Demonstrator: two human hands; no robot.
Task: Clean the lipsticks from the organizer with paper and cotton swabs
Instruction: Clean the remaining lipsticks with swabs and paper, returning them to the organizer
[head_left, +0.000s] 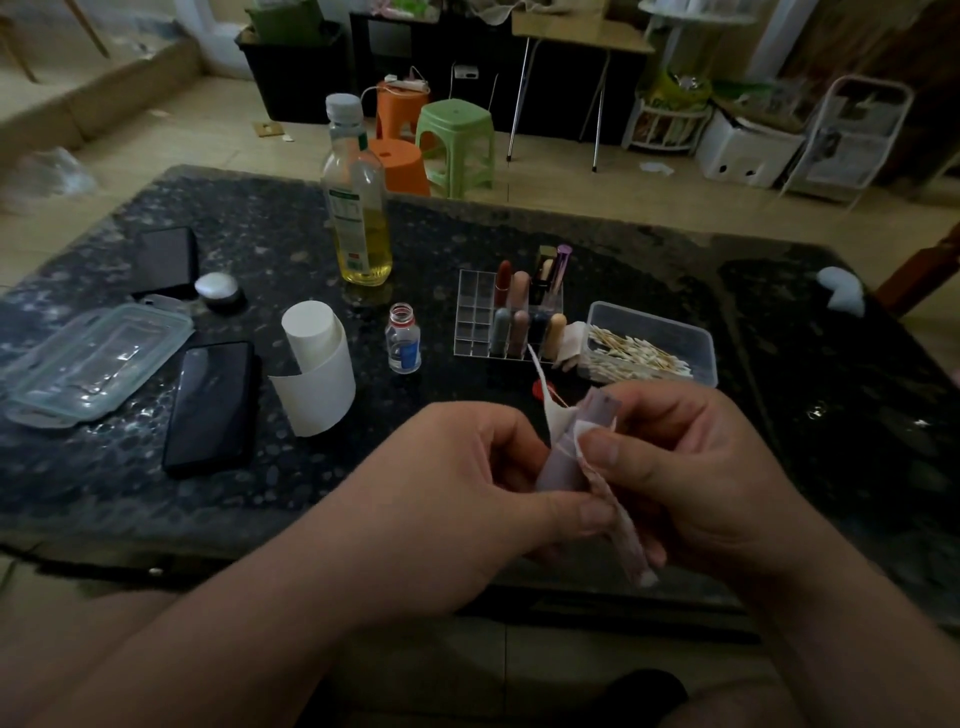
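Note:
Over the table's near edge, my left hand (467, 483) grips a pale lilac lipstick tube (563, 457) from the left. My right hand (691, 467) presses a folded, pink-stained piece of paper (618, 525) against the tube's right side. Behind the hands stands a clear plastic organizer (475, 317) with several lipsticks (519, 306) upright in its right-hand cells; its left cells are empty. A clear tub of cotton swabs (636, 353) sits right of the organizer. A roll of white paper (317, 358) lies left of centre.
The dark speckled table (130, 467) also carries a tall bottle of yellow liquid (358, 208), a small open vial (402, 340), two phones (213, 405), a clear container lid (93, 358), a silver cap (218, 288) and a red cap (543, 389). Stools stand beyond.

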